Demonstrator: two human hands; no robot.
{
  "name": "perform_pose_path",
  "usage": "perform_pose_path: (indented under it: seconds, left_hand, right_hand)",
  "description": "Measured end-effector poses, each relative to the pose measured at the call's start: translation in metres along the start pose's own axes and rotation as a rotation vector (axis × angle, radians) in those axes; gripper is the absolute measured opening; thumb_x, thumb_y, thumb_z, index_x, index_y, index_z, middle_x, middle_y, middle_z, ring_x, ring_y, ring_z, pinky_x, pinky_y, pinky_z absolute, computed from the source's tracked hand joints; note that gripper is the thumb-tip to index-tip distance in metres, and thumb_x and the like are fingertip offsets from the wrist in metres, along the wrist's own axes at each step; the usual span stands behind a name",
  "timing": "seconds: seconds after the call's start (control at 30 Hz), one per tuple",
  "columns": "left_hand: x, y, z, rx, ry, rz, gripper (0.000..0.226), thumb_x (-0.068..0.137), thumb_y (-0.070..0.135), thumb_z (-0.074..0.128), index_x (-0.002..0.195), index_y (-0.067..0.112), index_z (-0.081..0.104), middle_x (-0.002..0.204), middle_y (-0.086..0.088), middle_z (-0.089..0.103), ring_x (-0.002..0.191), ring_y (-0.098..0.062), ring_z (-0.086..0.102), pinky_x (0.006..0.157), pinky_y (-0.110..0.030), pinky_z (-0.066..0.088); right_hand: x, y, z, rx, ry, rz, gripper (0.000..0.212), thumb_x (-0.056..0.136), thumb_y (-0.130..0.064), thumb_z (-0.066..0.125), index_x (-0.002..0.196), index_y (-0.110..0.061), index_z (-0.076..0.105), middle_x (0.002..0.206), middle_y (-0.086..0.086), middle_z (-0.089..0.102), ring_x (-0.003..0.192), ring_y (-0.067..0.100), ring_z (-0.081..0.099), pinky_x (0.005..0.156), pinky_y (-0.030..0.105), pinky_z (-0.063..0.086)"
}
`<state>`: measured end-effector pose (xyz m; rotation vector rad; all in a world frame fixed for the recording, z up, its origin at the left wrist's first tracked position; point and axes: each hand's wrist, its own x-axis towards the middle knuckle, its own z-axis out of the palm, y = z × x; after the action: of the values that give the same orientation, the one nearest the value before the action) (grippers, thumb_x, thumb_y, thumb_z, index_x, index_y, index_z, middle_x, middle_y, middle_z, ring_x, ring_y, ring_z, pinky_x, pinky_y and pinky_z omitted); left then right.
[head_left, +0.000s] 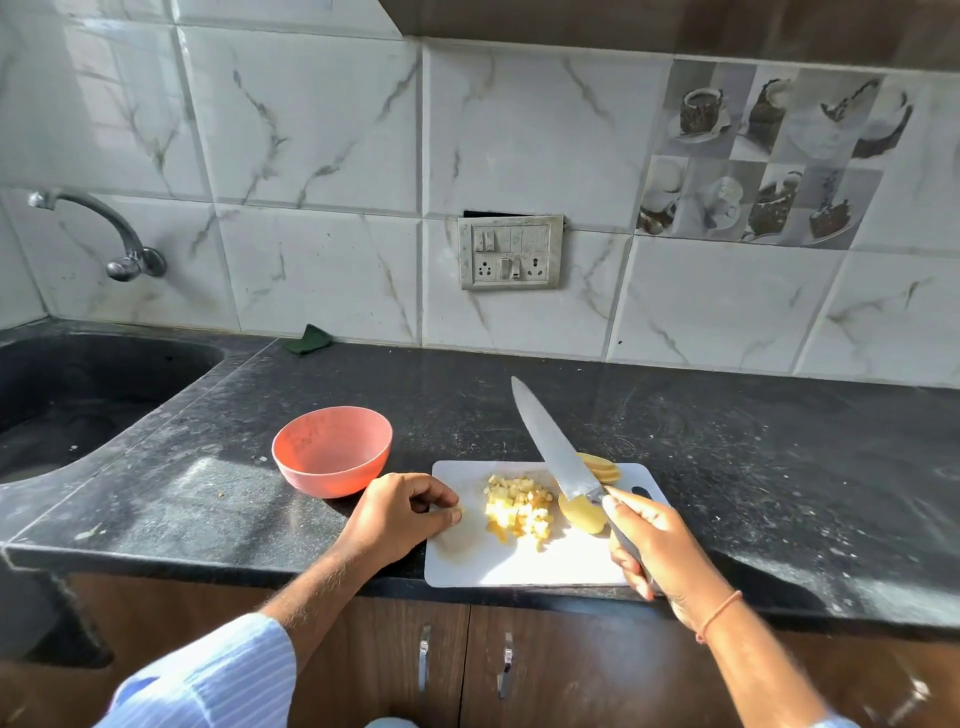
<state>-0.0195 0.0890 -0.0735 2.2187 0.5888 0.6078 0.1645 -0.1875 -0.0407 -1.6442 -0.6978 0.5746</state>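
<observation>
A white cutting board (519, 564) lies at the front edge of the black counter. A pile of diced potato (517, 506) sits in its middle, a potato half (582, 514) lies to the pile's right, and several potato slices (602, 467) rest at the far right corner. My right hand (657, 545) grips the handle of a large knife (558, 449), whose blade is raised and points away to the upper left. My left hand (402, 514) rests at the board's left edge with curled fingers, seemingly pinching a small potato piece (460, 512).
An empty orange bowl (332, 449) stands left of the board. A black sink (78, 400) with a wall tap (104, 234) is at far left. A green cloth (310, 340) lies by the tiled wall. Cabinet doors with handles (465, 665) sit below the counter.
</observation>
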Motion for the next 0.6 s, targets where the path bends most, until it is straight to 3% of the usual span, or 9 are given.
perform_pose_path:
  seconds: [0.2, 0.33, 0.43, 0.5, 0.6]
  left_hand:
    - [0.006, 0.018, 0.013, 0.120, -0.014, 0.079, 0.009, 0.085, 0.034, 0.087, 0.092, 0.036, 0.083, 0.085, 0.025, 0.075, 0.086, 0.006, 0.068, 0.071, -0.009, 0.048]
    - [0.011, 0.026, 0.023, 0.028, -0.018, 0.073, 0.011, 0.090, 0.028, 0.083, 0.098, 0.035, 0.084, 0.088, 0.025, 0.077, 0.085, 0.007, 0.071, 0.076, -0.010, 0.051]
    - [0.010, 0.022, 0.020, -0.082, 0.047, 0.024, 0.012, 0.091, 0.025, 0.083, 0.097, 0.035, 0.083, 0.087, 0.023, 0.078, 0.075, 0.006, 0.068, 0.068, -0.012, 0.050]
    - [0.008, 0.019, 0.016, -0.108, 0.063, 0.065, 0.016, 0.086, 0.030, 0.088, 0.100, 0.036, 0.082, 0.089, 0.018, 0.077, 0.074, 0.002, 0.065, 0.066, -0.012, 0.047]
    - [0.009, 0.014, 0.009, 0.015, -0.064, 0.157, 0.034, 0.073, 0.051, 0.094, 0.103, 0.043, 0.079, 0.099, 0.017, 0.073, 0.092, -0.007, 0.067, 0.074, -0.015, 0.050]
  right_hand:
    - [0.003, 0.010, -0.005, 0.040, 0.023, -0.039, 0.033, 0.109, -0.032, 0.055, 0.139, -0.022, 0.064, 0.063, 0.014, 0.036, 0.040, 0.017, 0.030, 0.038, 0.021, 0.028]
    - [0.004, 0.013, -0.007, 0.038, 0.014, -0.047, 0.033, 0.109, -0.033, 0.054, 0.140, -0.024, 0.064, 0.061, 0.013, 0.037, 0.039, 0.018, 0.030, 0.038, 0.022, 0.028]
    - [0.004, 0.015, -0.009, 0.059, 0.015, -0.053, 0.035, 0.109, -0.033, 0.055, 0.141, -0.023, 0.063, 0.061, 0.013, 0.036, 0.040, 0.018, 0.030, 0.039, 0.023, 0.029]
    - [0.005, 0.017, -0.010, 0.088, 0.031, -0.044, 0.036, 0.109, -0.034, 0.055, 0.143, -0.023, 0.060, 0.061, 0.013, 0.037, 0.041, 0.018, 0.030, 0.038, 0.022, 0.029]
    - [0.006, 0.018, -0.012, 0.153, 0.055, -0.042, 0.036, 0.109, -0.034, 0.055, 0.142, -0.022, 0.060, 0.059, 0.013, 0.038, 0.041, 0.018, 0.031, 0.038, 0.021, 0.028]
